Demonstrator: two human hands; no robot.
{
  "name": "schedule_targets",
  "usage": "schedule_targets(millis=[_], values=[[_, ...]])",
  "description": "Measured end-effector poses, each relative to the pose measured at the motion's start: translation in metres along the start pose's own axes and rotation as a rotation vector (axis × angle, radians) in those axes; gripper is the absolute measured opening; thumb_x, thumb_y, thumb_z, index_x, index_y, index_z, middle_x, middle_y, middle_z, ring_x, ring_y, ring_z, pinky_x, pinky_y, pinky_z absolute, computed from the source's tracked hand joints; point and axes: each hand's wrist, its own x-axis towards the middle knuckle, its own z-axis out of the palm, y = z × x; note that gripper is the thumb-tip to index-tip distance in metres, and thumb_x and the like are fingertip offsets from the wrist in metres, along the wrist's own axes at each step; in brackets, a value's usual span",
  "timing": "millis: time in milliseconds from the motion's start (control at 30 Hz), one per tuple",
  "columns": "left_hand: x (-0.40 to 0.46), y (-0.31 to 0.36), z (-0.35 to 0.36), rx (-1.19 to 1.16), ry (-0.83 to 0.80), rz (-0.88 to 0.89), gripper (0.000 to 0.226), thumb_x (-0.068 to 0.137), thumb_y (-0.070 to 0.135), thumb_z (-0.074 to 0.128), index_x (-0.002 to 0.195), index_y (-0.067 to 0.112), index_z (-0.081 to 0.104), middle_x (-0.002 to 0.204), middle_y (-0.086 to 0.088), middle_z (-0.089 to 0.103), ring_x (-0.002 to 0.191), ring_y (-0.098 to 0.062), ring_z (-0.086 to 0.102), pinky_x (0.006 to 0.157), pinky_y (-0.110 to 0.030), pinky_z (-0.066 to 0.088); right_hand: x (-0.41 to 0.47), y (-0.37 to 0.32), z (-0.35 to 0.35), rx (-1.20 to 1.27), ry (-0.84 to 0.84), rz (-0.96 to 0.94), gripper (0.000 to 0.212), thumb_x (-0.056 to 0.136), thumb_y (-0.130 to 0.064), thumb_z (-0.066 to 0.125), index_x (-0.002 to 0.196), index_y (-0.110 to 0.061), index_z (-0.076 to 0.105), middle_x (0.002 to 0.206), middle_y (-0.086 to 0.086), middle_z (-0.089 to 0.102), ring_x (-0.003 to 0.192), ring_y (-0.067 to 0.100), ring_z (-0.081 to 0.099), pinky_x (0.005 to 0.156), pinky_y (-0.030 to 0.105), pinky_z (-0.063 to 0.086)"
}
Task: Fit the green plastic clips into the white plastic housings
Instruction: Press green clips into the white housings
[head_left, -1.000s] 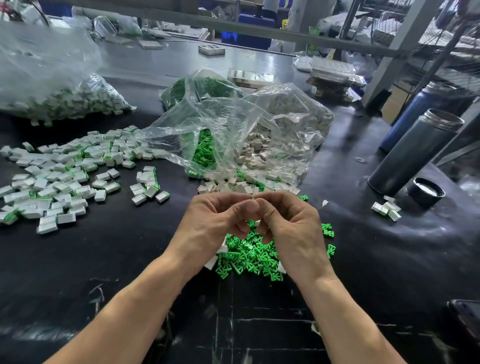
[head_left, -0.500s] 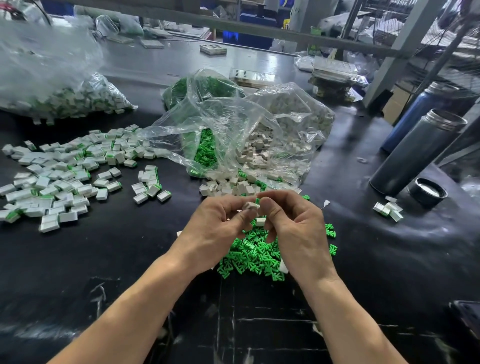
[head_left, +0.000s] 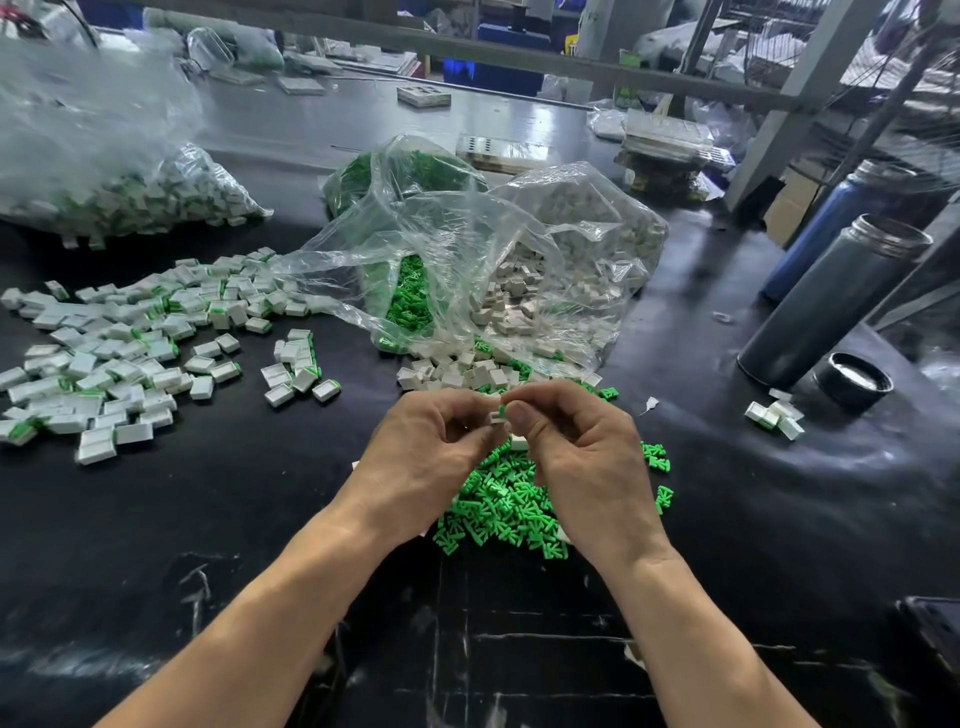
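Observation:
Above the black table, my left hand (head_left: 431, 447) pinches a small white housing (head_left: 496, 417) between thumb and fingers. Touching it from the right, my right hand (head_left: 576, 452) pinches a green clip (head_left: 503, 410) at the housing's end. Under both hands lies a pile of loose green clips (head_left: 504, 504). Loose white housings (head_left: 457, 371) spill from a clear bag (head_left: 467, 270) just beyond my hands. Many housings with green clips in them (head_left: 119, 353) are spread out at the left.
A second clear bag of white and green parts (head_left: 130, 192) lies at the far left. At the right stand a grey metal flask (head_left: 831, 306), its black cap (head_left: 854, 382) and a blue flask (head_left: 836, 223). A few white parts (head_left: 774, 415) lie near the cap.
My hands have drawn slightly apart at the fingertips, so the white housing and the green clip now show between them. Both hands stayed above the green pile.

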Motion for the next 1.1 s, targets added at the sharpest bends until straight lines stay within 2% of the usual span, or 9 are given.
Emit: schedule_targets(millis=[100, 200, 333, 500, 600, 767, 900, 1000, 1100], values=[[-0.0009, 0.0024, -0.0010, -0.026, 0.007, -0.023, 0.009, 0.091, 0.023, 0.076, 0.100, 0.023, 0.078, 0.086, 0.001, 0.076, 0.085, -0.020, 0.070, 0.083, -0.042, 0.059, 0.0006, 0.0005, -0.0006, -0.004, -0.004, 0.011, 0.010, 0.094, -0.014, 0.074, 0.095, -0.023, 0.077, 0.082, -0.005, 0.075, 0.066, 0.002, 0.060, 0.062, 0.019, 0.046], [-0.0010, 0.0040, -0.0022, -0.038, 0.007, -0.015, 0.008, 0.091, 0.026, 0.076, 0.098, 0.022, 0.078, 0.088, -0.004, 0.076, 0.090, -0.028, 0.070, 0.084, -0.047, 0.058, 0.0012, 0.0031, -0.0016, -0.010, 0.002, 0.017, 0.012, 0.095, -0.017, 0.074, 0.093, -0.029, 0.076, 0.081, -0.007, 0.074, 0.065, 0.002, 0.059, 0.061, 0.019, 0.046], [-0.0012, 0.0041, -0.0022, -0.061, 0.045, -0.025, 0.010, 0.089, 0.027, 0.078, 0.099, 0.023, 0.077, 0.088, -0.001, 0.077, 0.088, -0.022, 0.073, 0.082, -0.041, 0.060, 0.0015, 0.0053, -0.0014, -0.038, -0.003, 0.008, 0.012, 0.094, -0.021, 0.075, 0.095, -0.033, 0.076, 0.082, -0.009, 0.074, 0.066, 0.002, 0.060, 0.061, 0.020, 0.046], [-0.0002, 0.0041, -0.0018, -0.095, 0.067, -0.046, 0.009, 0.088, 0.023, 0.080, 0.096, 0.019, 0.077, 0.085, -0.007, 0.076, 0.076, -0.014, 0.069, 0.069, -0.024, 0.054, 0.0011, 0.0037, -0.0017, -0.033, 0.000, 0.021, 0.014, 0.094, -0.019, 0.076, 0.095, -0.032, 0.078, 0.081, -0.012, 0.074, 0.069, 0.003, 0.063, 0.064, 0.024, 0.049], [-0.0002, 0.0046, -0.0025, -0.091, 0.062, -0.047, 0.008, 0.087, 0.024, 0.080, 0.093, 0.019, 0.077, 0.084, -0.006, 0.076, 0.074, -0.010, 0.067, 0.067, -0.022, 0.054, 0.0012, 0.0011, -0.0015, 0.040, -0.005, 0.071, 0.012, 0.094, -0.014, 0.075, 0.099, -0.025, 0.077, 0.073, -0.011, 0.072, 0.060, 0.002, 0.060, 0.057, 0.017, 0.049], [-0.0013, 0.0025, -0.0020, -0.059, 0.055, -0.029, 0.007, 0.089, 0.025, 0.079, 0.093, 0.021, 0.077, 0.083, -0.003, 0.075, 0.074, -0.007, 0.065, 0.067, -0.022, 0.052, 0.0022, -0.0001, -0.0020, 0.128, -0.011, 0.169, 0.005, 0.095, -0.010, 0.073, 0.092, -0.014, 0.076, 0.067, -0.001, 0.068, 0.058, 0.011, 0.058, 0.051, 0.022, 0.050], [-0.0017, 0.0003, -0.0008, -0.035, 0.081, -0.011, 0.005, 0.087, 0.026, 0.080, 0.091, 0.026, 0.077, 0.078, 0.003, 0.072, 0.072, -0.010, 0.065, 0.067, -0.026, 0.054, 0.0017, 0.0004, -0.0027, 0.037, 0.010, 0.147, 0.010, 0.094, -0.016, 0.075, 0.087, -0.023, 0.077, 0.071, -0.001, 0.070, 0.062, 0.008, 0.059, 0.054, 0.022, 0.050], [-0.0013, -0.0007, -0.0007, -0.047, 0.086, -0.015, 0.005, 0.087, 0.024, 0.081, 0.090, 0.027, 0.078, 0.073, 0.011, 0.071, 0.066, -0.001, 0.061, 0.062, -0.018, 0.049, 0.0013, 0.0006, -0.0026, -0.050, 0.017, 0.101, 0.013, 0.093, -0.018, 0.076, 0.086, -0.028, 0.077, 0.076, -0.009, 0.073, 0.066, 0.002, 0.063, 0.060, 0.022, 0.051], [-0.0001, -0.0009, -0.0001, -0.066, 0.091, -0.003, 0.009, 0.085, 0.014, 0.082, 0.092, 0.020, 0.079, 0.072, 0.013, 0.072, 0.063, 0.004, 0.062, 0.062, -0.012, 0.047, 0.0002, 0.0003, 0.0005, -0.118, 0.026, 0.064, 0.015, 0.092, -0.018, 0.077, 0.086, -0.032, 0.075, 0.080, -0.015, 0.074, 0.073, 0.002, 0.066, 0.065, 0.023, 0.052]])
